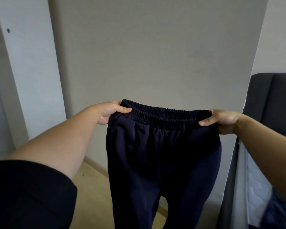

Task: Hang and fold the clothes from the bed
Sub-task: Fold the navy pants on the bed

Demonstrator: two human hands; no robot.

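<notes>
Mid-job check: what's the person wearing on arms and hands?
A loose black sleeve covers the left upper arm and ends near the elbow; the forearm below is bare. The right forearm is bare, with no sleeve in view. Neither the left hand nor the right hand shows gloves, rings or a watch.

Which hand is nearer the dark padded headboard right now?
Right. The right hand grips the waistband of the trousers just left of the headboard; the left hand grips its other end, farther left.
</notes>
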